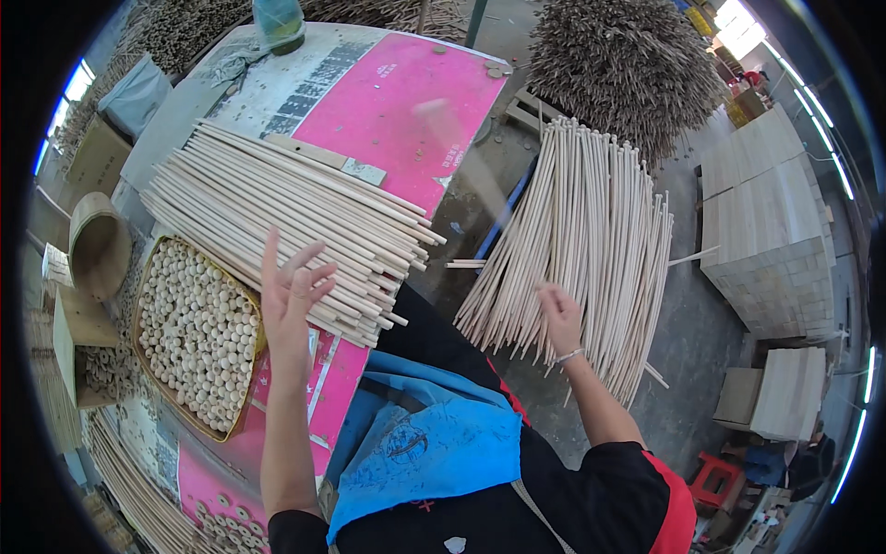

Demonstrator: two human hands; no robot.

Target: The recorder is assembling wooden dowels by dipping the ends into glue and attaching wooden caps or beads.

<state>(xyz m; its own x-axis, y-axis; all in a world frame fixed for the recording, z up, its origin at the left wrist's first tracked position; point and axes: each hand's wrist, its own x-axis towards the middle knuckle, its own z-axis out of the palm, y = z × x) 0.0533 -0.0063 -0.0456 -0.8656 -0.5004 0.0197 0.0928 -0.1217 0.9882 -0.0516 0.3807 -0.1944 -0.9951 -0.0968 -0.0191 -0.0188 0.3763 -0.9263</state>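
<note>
My left hand (293, 288) is raised with fingers spread, holding nothing. It is over the near edge of a layer of pale wooden rods (305, 222) laid side by side on the table. Left of it, a yellow-rimmed basket (256, 369) is full of small wooden balls (198, 332). My right hand (560, 319) is curled in front of a fanned stack of rods with knobbed far ends (591, 212). A motion-blurred wooden rod with a ball end (471, 171) slants up and left, in line with my right fingers, which appear closed on it. Its lower part blends into the stack.
A pink and white table (397, 102) carries the rods, with wooden discs (226, 526) near its front. A large stick bundle (618, 74) stands at the back. Stacked pale boards (771, 231) and a red stool (715, 480) are on the right. Blue cloth (425, 443) covers my lap.
</note>
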